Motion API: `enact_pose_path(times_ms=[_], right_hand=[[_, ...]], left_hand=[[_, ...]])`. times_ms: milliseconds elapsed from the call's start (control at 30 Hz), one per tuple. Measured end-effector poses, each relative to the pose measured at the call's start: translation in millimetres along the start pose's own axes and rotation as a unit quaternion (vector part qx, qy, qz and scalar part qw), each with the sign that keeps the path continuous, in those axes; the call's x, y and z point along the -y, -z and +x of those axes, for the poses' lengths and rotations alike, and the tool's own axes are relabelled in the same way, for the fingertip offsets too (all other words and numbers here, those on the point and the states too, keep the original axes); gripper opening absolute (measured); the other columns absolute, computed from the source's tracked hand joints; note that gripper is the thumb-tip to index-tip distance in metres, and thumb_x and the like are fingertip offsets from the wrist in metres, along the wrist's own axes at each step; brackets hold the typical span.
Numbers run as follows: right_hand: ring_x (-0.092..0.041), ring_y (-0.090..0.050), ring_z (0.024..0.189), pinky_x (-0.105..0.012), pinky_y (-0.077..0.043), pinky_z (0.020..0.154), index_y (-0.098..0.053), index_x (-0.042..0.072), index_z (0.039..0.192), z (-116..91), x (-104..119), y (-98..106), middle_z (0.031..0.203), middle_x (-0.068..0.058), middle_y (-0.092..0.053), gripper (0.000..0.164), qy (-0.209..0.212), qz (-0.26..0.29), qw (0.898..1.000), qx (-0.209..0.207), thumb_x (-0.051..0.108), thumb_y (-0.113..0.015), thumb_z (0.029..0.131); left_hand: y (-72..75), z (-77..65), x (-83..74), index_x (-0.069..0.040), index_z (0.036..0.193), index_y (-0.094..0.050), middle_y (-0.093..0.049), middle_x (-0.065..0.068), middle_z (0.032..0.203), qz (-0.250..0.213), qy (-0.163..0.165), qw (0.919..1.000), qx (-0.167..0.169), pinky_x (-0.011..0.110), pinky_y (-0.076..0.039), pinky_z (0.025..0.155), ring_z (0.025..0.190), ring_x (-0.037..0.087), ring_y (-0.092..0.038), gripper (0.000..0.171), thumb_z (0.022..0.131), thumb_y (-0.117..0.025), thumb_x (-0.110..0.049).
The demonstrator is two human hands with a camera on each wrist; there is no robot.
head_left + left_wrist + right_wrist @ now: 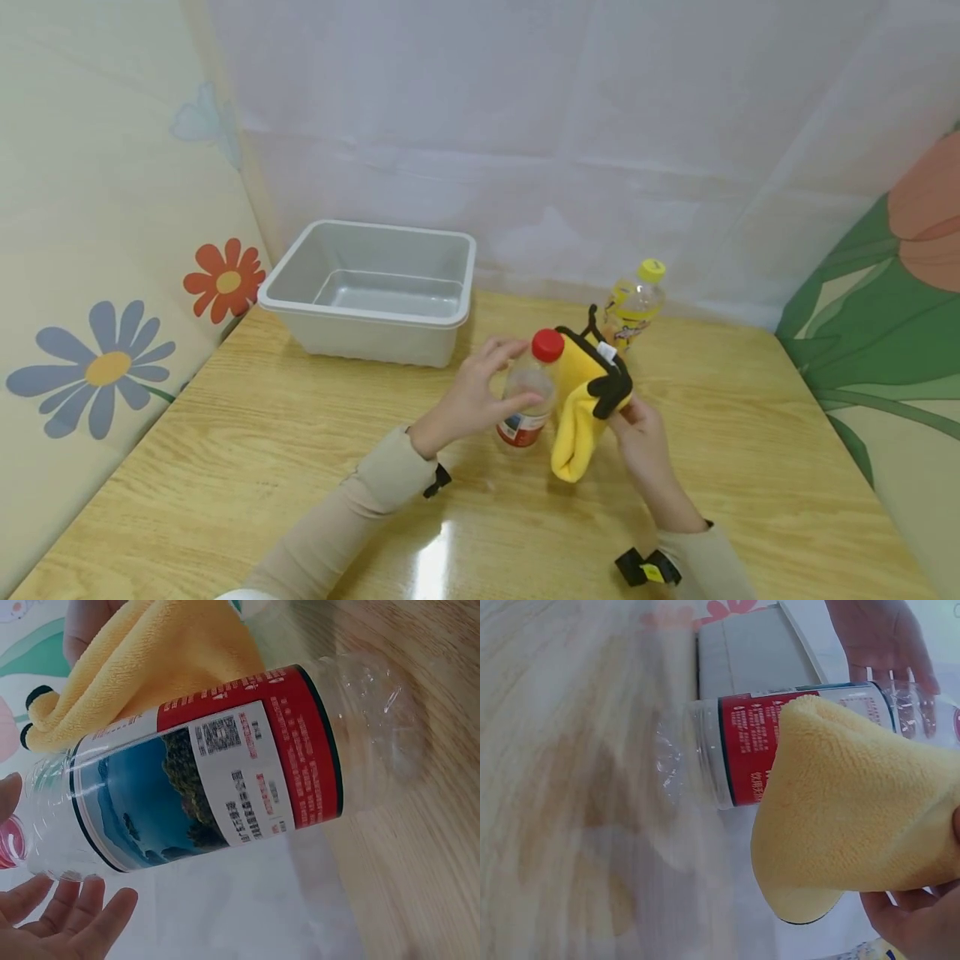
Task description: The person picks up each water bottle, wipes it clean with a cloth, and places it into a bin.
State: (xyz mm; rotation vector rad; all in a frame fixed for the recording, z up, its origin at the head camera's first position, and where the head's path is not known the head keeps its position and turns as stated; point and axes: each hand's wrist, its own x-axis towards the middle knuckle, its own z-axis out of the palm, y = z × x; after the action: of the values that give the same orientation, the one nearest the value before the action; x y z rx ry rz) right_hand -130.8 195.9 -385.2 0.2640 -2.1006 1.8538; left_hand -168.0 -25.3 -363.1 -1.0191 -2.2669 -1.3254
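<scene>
A clear plastic bottle (pixel 534 385) with a red cap and a red-and-white label stands upright on the table. My left hand (pixel 480 390) is spread around its upper part, thumb on the near side and fingers on the far side. In the left wrist view the fingers (pixel 105 919) are fairly straight, their tips right at the bottle's shoulder. A yellow cloth (pixel 577 408) with dark edging and a white tag hangs folded from my right hand (pixel 643 437), which pinches it between thumb and fingers. The cloth is beside the bottle and overlaps it in the right wrist view.
Behind and to the left sits a grey plastic bin (pixel 367 337). A second bottle (pixel 636 304), with a yellow cap and yellow label, stands behind the cloth, partly hidden by it. White sheeting (pixel 525 125) hangs at the wooden table's back edge.
</scene>
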Motion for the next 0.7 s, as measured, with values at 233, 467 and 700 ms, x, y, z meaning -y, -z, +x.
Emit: enact_pose_path(times_ms=[233,467,700], right_hand=[[-0.002,-0.058,0.085,-0.011,-0.048,0.073,-0.065,0.029,0.087,3.9,6.5,0.7,0.088,0.015,-0.064,0.048,0.011,-0.007,1.000,-0.014,-0.016,-0.048,0.082],[-0.002,-0.058,0.081,-0.012,-0.049,0.073,-0.064,0.030,0.090,7.9,19.8,1.2,0.087,0.015,-0.064,0.046,0.033,-0.019,0.999,-0.018,-0.014,-0.049,0.084],[-0.002,-0.058,0.075,-0.012,-0.049,0.068,-0.065,0.030,0.092,13.8,34.7,0.8,0.087,0.014,-0.065,0.045,0.061,-0.022,0.998,-0.017,-0.013,-0.051,0.084]], left_hand=[[2.1,-0.7,3.6,0.006,0.123,-0.045,-0.054,0.018,0.119,-0.029,-0.004,0.9996,-0.002,0.034,-0.050,0.087,0.108,0.026,-0.053,0.060,0.074,-0.075,-0.012],[6.1,-1.7,5.1,0.008,0.122,-0.047,-0.054,0.021,0.120,-0.035,-0.010,0.9993,0.009,0.039,-0.049,0.089,0.110,0.029,-0.052,0.054,0.078,-0.072,-0.011],[8.3,-2.1,5.0,0.009,0.122,-0.047,-0.053,0.023,0.121,-0.030,-0.016,0.9993,0.013,0.035,-0.050,0.088,0.110,0.031,-0.052,0.052,0.079,-0.070,-0.009]])
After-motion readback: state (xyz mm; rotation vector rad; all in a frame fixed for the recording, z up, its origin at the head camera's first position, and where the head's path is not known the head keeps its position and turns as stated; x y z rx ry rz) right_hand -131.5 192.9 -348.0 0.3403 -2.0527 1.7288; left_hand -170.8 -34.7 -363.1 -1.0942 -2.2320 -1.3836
